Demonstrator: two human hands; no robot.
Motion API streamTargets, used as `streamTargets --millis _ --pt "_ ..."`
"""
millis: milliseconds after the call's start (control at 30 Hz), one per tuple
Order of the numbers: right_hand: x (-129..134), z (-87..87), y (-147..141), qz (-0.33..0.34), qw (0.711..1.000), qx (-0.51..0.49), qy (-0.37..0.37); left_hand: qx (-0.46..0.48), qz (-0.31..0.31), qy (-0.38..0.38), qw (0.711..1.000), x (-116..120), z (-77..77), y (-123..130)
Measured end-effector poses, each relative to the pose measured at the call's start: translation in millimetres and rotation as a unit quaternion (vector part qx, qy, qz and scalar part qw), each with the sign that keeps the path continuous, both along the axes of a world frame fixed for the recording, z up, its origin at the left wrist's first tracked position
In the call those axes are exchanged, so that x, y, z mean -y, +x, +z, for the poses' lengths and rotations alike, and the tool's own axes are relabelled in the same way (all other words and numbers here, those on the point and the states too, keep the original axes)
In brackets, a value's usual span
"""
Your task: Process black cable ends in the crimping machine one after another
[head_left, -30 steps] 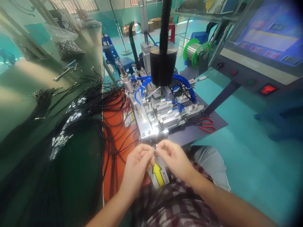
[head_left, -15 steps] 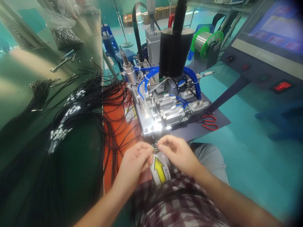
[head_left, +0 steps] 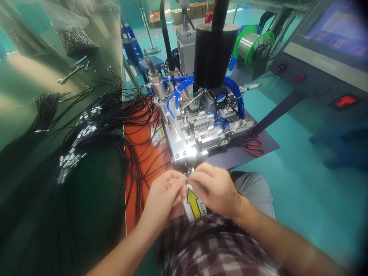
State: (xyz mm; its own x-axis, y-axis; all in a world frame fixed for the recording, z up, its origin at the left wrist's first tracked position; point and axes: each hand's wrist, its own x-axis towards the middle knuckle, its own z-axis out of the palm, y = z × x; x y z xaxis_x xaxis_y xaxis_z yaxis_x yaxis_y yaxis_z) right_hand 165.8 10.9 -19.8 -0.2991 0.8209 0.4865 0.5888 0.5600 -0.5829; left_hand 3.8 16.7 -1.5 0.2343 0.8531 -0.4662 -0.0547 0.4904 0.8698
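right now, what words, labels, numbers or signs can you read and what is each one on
"运行方向", last character unclear: white label, beside a yellow arrow.
Yellow-and-white label on the orange surface: too small to read.
Screen: too blurred.
Sticker on the green spool: too small.

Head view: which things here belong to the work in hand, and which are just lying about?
Likely in the job:
left hand and right hand, fingertips together
thin wire ends between them, mostly hidden
silver machine with blue tubes
black cables, probably

Apparently just lying about:
red-handled pliers
wrench
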Motion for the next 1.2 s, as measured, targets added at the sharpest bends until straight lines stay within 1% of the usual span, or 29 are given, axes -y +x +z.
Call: streamTargets --millis 67,133,200,300,400,600,633,667,700,767,833,900,1033,1200 --pt "2.5 -0.6 -2.6 -0.022 0.998 -0.042 -0.04 0.007 0.009 0.0 1.0 0.1 0.2 -0.1" --pt "4.2 0.2 -4.6 -0.052 0.987 -0.096 -0.119 0.01 0.014 0.001 1.0 0.4 1.2 -0.2" --pt "4.1 1.9 -4.6 -0.069 0.966 -0.141 -0.204 0.011 0.016 0.005 1.0 0.8 2.9 -0.1" --pt "0.4 4.9 -1.2 -0.064 0.931 -0.196 -0.301 0.011 0.016 0.009 1.0 1.2 5.2 0.4" --pt "-4.6 7.4 1.6 -0.044 0.904 -0.237 -0.354 0.008 0.01 0.01 1.0 1.2 5.7 0.8" --pt "-6.4 8.9 -1.5 -0.017 0.877 -0.256 -0.406 0.011 -0.005 0.023 1.0 1.6 4.4 -1.8" --pt "-5.4 8.8 -2.1 -0.015 0.878 -0.256 -0.404 0.011 -0.007 0.026 1.0 1.7 4.3 -2.2" --pt "-4.2 8.8 -2.6 -0.016 0.885 -0.251 -0.391 0.012 -0.01 0.027 1.0 1.9 4.2 -2.6" --pt "-2.8 8.8 -2.9 -0.02 0.899 -0.24 -0.365 0.013 -0.011 0.029 0.999 2.1 4.0 -2.8" --pt "0.2 9.1 -3.6 -0.034 0.935 -0.204 -0.288 0.014 -0.01 0.032 0.999 2.5 3.7 -2.7" --pt "2.8 9.4 -4.4 -0.05 0.96 -0.169 -0.219 0.016 -0.009 0.036 0.999 2.8 3.5 -2.3" --pt "4.5 9.3 -5.3 -0.066 0.965 -0.162 -0.198 0.018 -0.007 0.036 0.999 2.8 3.7 -1.8" --pt "6.9 7.2 -7.2 -0.085 0.955 -0.176 -0.221 0.016 -0.001 0.032 0.999 2.7 5.0 -0.8" --pt "10.0 3.4 -9.9 -0.095 0.96 -0.185 -0.189 0.014 0.007 0.023 1.0 3.1 5.6 0.1"
